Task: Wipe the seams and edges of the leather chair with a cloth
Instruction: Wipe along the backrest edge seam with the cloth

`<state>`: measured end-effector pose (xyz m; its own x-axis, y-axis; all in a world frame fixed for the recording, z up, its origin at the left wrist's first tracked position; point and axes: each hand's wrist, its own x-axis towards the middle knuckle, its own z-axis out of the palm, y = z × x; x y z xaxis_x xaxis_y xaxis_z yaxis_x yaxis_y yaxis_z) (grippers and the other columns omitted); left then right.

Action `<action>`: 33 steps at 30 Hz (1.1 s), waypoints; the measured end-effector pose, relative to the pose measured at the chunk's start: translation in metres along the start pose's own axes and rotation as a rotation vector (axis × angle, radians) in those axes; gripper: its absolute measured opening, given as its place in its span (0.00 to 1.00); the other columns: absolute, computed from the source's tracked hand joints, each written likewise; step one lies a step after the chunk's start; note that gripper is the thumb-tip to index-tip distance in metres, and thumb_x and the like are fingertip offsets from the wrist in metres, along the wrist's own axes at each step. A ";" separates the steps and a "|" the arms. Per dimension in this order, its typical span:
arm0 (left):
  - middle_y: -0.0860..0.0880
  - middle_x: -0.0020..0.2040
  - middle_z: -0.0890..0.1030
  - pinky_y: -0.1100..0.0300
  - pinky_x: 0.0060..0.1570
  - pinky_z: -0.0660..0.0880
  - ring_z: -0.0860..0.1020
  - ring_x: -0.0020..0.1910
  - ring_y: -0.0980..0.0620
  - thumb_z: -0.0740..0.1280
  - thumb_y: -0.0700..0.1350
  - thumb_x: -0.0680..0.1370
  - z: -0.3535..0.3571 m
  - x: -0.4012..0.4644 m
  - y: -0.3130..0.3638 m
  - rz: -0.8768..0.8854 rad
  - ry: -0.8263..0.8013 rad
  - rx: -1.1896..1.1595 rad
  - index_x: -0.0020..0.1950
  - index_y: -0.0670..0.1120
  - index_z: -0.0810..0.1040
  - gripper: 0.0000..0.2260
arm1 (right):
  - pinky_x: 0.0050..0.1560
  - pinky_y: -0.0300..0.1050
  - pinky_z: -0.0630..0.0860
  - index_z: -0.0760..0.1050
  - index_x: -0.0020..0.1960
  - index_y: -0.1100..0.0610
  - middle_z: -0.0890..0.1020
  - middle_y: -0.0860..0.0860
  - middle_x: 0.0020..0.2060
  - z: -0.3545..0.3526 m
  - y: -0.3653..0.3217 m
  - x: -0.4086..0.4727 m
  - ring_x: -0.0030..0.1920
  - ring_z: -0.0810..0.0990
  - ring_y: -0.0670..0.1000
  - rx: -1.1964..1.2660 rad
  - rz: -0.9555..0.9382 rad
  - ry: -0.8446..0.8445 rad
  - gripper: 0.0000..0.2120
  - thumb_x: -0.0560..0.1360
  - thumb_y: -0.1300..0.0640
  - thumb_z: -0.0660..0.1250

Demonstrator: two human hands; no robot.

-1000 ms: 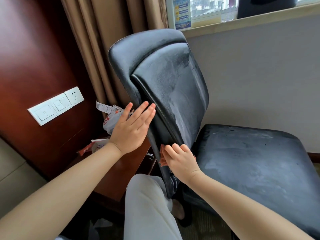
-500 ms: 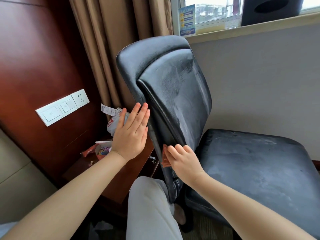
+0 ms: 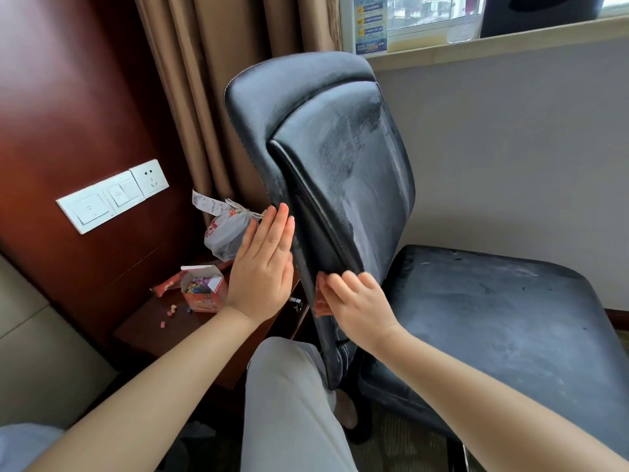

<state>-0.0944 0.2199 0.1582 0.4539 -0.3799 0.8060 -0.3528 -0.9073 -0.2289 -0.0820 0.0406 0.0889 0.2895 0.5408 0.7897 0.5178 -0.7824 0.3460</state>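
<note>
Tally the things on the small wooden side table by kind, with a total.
Tied grey plastic bag: 1
Open red cardboard box of coloured chalk: 1
Red snack wrapper: 1
Loose coloured chalk pieces beside the box: about 4, too small to be sure
Total: about 7

Single head view, looking forward and down, close above chair back (image 3: 326, 158)

Your chair (image 3: 340, 158) is black leather, streaked with grey dust and edged in pale stitching. Your cloth (image 3: 320, 303) shows orange-pink. The curtain (image 3: 218, 80) is tan, the wall panel (image 3: 68, 97) reddish-brown, the switch plate (image 3: 112, 195) white.
</note>
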 end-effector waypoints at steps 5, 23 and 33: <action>0.41 0.73 0.62 0.50 0.73 0.54 0.60 0.73 0.45 0.58 0.39 0.77 0.004 -0.022 0.012 -0.040 -0.073 -0.054 0.72 0.38 0.60 0.24 | 0.38 0.44 0.57 0.82 0.45 0.58 0.71 0.51 0.42 0.012 -0.010 -0.040 0.37 0.67 0.51 -0.072 -0.131 -0.106 0.11 0.71 0.62 0.61; 0.45 0.74 0.57 0.46 0.57 0.76 0.66 0.70 0.42 0.52 0.33 0.72 0.028 -0.062 0.061 -0.344 -0.077 -0.391 0.73 0.38 0.60 0.27 | 0.41 0.44 0.60 0.84 0.41 0.54 0.74 0.51 0.49 0.018 -0.016 -0.052 0.42 0.66 0.52 -0.092 -0.234 -0.221 0.06 0.65 0.59 0.69; 0.47 0.75 0.56 0.49 0.52 0.78 0.70 0.68 0.41 0.51 0.32 0.71 0.019 -0.070 0.068 -0.358 -0.167 -0.413 0.73 0.37 0.63 0.28 | 0.38 0.43 0.61 0.81 0.51 0.58 0.80 0.48 0.41 -0.002 -0.009 -0.045 0.34 0.73 0.50 -0.033 -0.046 0.004 0.12 0.74 0.61 0.60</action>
<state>-0.1343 0.1817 0.0754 0.7156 -0.1153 0.6889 -0.4285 -0.8514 0.3026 -0.1009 0.0228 0.0512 0.2623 0.5755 0.7746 0.5035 -0.7664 0.3989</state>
